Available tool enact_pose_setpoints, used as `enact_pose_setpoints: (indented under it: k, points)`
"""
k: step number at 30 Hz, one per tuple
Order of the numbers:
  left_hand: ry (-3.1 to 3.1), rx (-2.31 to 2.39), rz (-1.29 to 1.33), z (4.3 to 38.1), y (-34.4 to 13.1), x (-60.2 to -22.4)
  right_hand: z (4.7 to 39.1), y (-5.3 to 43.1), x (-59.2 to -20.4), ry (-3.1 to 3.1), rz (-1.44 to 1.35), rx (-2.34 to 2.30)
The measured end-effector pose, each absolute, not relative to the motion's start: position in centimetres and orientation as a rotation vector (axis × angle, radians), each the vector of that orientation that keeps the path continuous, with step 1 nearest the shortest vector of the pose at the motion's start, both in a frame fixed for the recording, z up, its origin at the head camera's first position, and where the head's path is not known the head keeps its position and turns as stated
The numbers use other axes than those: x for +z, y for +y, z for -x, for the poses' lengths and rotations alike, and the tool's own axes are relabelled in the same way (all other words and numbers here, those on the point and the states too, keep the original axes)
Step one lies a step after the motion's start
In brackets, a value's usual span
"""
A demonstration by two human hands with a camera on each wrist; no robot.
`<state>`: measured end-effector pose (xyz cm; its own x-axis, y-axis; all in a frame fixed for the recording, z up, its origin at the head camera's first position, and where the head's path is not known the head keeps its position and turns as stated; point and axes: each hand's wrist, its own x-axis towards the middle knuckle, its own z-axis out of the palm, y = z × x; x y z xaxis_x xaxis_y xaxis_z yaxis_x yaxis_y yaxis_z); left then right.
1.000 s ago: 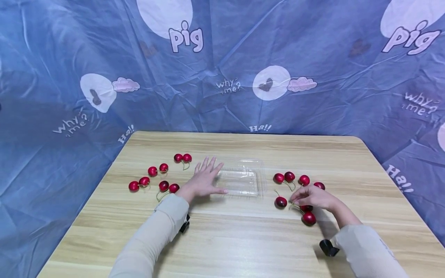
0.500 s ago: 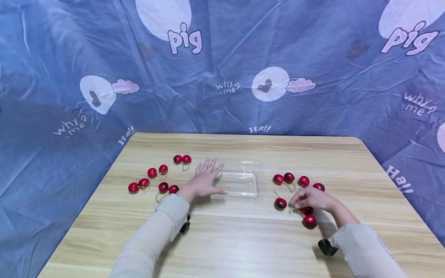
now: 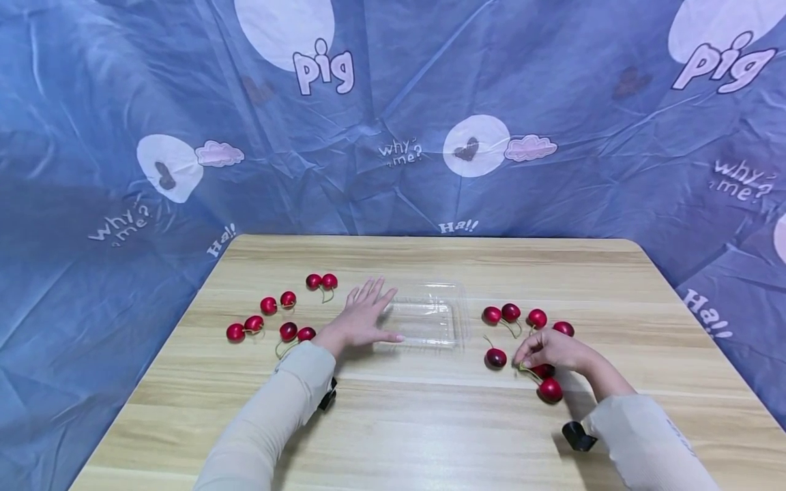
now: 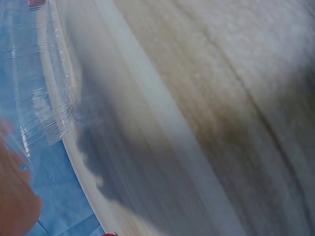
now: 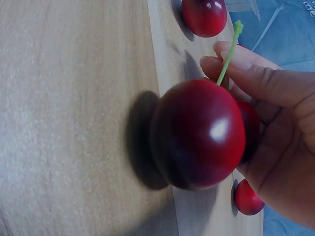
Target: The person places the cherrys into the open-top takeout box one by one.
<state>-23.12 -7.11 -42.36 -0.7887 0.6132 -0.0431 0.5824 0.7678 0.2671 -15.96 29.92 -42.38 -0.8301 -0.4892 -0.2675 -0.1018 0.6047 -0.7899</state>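
At the left of the table (image 3: 399,443), four cherry pairs (image 3: 254,324) lay as in the earlier head views. The left hand (image 3: 359,324) had likewise kept its place: fingers spread, released, across the left side of the clear container (image 3: 430,320); firm contact could not be confirmed. No cherry was seen inside it. To its right lay a lone cherry (image 3: 495,359) and further cherries (image 3: 511,313). The right hand (image 3: 555,349) was grasping, thumb and fingertips apparently pinching the stems of a held cherry pair (image 3: 549,390).

The change was here: the pair's nearer cherry had shifted slightly rightward. Assessment: the grasp was probably being settled; the shift brought the pair no closer to the container. Whether it had left the surface could not be determined.

Writing on the blue backdrop (image 3: 319,191) read, left to right: "why me?", "Ha!!", "pig", "why me?", "Ha!!", "pig", "why me?", "Ha!!". Marks on the right sleeve (image 3: 645,436) were illegible. No brand was legible on the container.
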Motion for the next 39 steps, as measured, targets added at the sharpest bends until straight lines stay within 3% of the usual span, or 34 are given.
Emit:
enact_pose_setpoints:
  k: [39]
  points:
    - [2.812,0.398,-0.995,23.7,-6.8,-42.3,15.0,30.9,-42.9,2.315,0.512,-1.301]
